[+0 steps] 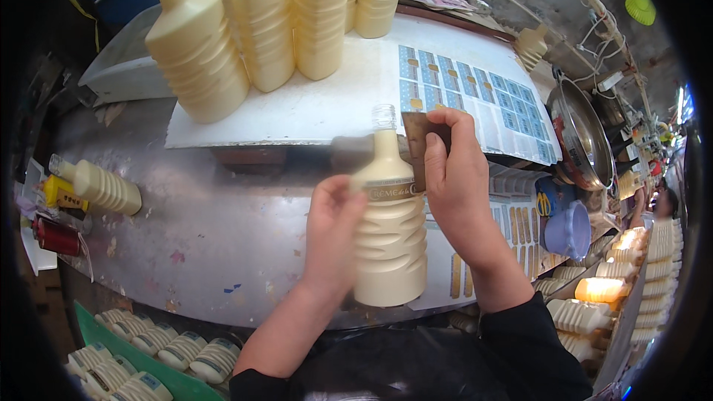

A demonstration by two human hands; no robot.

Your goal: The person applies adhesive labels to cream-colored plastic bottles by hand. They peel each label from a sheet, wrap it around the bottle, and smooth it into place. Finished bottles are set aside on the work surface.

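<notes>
A cream plastic bottle [390, 245] with a ribbed body and clear threaded neck is directly before me, neck pointing away. A dark printed band label [396, 189] runs across its shoulder. My left hand [334, 226] is at the bottle's left side, fingertips beside the label's left end; motion smears its fingers, so their grip cannot be read. My right hand [460, 171] is closed on a flat brown scraper-like piece [417, 150], held upright against the right side of the bottle's shoulder, by the label's right end. The fingers behind the piece are partly hidden.
Several cream bottles [264, 26] stand on a white board [356, 104] with blue label sheets [475, 89]. Strips of gold labels [460, 275] lie at right, near a purple basin [568, 230] and yellow scissors [546, 203]. Another bottle [104, 186] lies left; a green crate [111, 349] holds more.
</notes>
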